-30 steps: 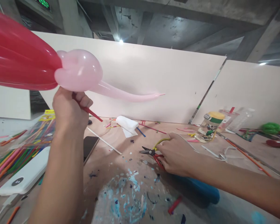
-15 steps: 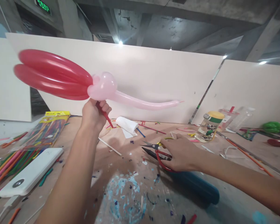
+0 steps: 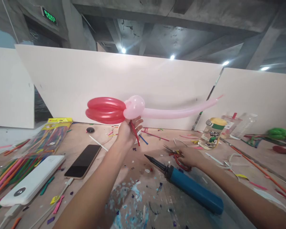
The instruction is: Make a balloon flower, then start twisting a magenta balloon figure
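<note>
My left hand [image 3: 130, 132] is closed under the knot of a twisted balloon figure, holding it up above the table. Long red balloon loops [image 3: 106, 111] reach out to the left. A round pink bubble [image 3: 135, 106] sits at the joint, and a thin pink balloon tail [image 3: 178, 113] stretches right to a small tip. An uninflated red end [image 3: 135, 135] dangles by my palm. My right hand [image 3: 187, 156] is low over the table, its fingers on red-handled scissors [image 3: 175, 154] whose blades point left. Beside them lies a blue balloon pump [image 3: 195, 190], nozzle toward the left.
At the left are a balloon packet [image 3: 52, 133], a white power bank [image 3: 33, 181] and a phone [image 3: 83, 161] with a cable. A yellow-lidded bottle [image 3: 211, 133] stands right. Balloon scraps litter the table; a white panel [image 3: 157, 79] stands behind it.
The balloon figure has swung right, with the red loops now pointing away more. My right hand has taken the scissors away from above the pump, to the right and lower. The phone has come into view.
</note>
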{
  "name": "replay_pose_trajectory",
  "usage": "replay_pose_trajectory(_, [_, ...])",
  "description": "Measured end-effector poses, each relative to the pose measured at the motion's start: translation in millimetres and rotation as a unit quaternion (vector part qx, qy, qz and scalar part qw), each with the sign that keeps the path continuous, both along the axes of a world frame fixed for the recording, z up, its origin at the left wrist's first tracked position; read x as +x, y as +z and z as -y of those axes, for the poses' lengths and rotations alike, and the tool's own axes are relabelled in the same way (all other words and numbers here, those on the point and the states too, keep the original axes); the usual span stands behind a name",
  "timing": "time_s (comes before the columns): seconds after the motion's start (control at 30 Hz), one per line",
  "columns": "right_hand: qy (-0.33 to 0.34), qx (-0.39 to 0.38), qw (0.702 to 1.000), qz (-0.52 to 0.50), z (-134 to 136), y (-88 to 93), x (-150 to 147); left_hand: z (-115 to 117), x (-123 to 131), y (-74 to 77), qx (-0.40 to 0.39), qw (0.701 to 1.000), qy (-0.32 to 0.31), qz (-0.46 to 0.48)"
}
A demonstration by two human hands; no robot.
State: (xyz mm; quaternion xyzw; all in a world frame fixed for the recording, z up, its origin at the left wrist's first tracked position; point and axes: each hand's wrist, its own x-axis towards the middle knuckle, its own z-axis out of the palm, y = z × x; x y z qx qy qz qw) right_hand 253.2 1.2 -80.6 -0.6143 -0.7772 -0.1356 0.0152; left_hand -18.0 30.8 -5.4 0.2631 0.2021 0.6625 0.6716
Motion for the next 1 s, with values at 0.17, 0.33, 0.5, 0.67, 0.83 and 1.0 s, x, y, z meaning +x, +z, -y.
replay_pose_trajectory(0.17, [0.111, 0.013, 0.944, -0.310, 16, 37.2, -86, 8, 28, -13.4, -0.018, 1.000, -0.007, 0.002])
replay_pose_trajectory(0.33, [0.152, 0.066, 0.876, -0.452, 5, 56.1, -148, 9, 39, -23.7, -0.033, 0.997, -0.040, 0.064])
replay_pose_trajectory(0.5, [0.207, -0.112, 0.723, -0.650, -11, 56.4, -136, 10, 29, -19.2, -0.022, 0.992, -0.112, 0.052])
replay_pose_trajectory(0.67, [0.173, -0.262, 0.571, -0.759, -10, 57.5, -127, 10, 32, -24.6, 0.002, 0.993, -0.115, 0.020])
replay_pose_trajectory(0.83, [0.115, -0.150, 0.676, -0.712, -13, 45.1, -138, 7, 42, -34.9, -0.021, 0.999, -0.026, 0.028])
replay_pose_trajectory(1.0, [0.176, -0.074, 0.749, -0.634, -12, 39.9, -142, 3, 36, -40.9, 0.044, 0.996, 0.009, -0.082])
